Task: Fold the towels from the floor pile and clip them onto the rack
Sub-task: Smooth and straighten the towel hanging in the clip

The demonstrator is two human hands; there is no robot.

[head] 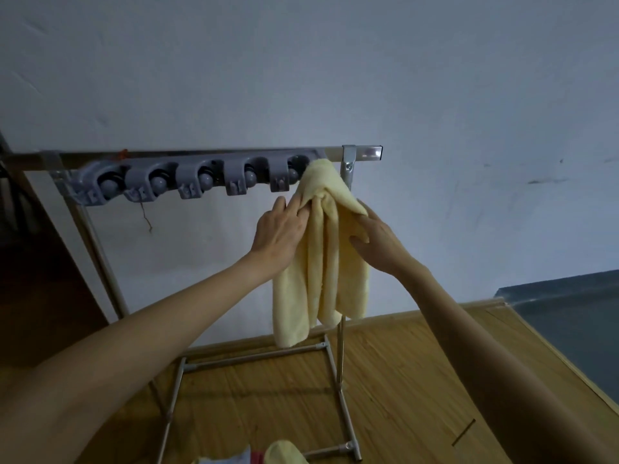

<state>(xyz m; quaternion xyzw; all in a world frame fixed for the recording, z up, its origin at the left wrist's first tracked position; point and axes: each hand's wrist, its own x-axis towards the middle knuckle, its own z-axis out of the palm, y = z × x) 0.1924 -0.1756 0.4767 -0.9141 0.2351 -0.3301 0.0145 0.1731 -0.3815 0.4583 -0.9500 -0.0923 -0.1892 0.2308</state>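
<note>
A pale yellow towel (321, 269) hangs in bunched folds from the rightmost clip of the grey clip holder (187, 179), which runs along the top bar of a metal rack (365, 152). My left hand (279, 234) presses against the towel's left side, fingers tucked into the gathered top. On the towel's right side, my right hand (375, 236) grips a fold between thumb and fingers. The other clips to the left hold nothing. At the bottom edge a corner of the floor pile (281, 453) shows, with another yellow towel on top.
The rack's metal legs and base bars (254, 358) stand on a wooden floor (418, 380) close to a white wall. A dark doorway lies at the left, and a dark grey panel (569, 316) sits at the right.
</note>
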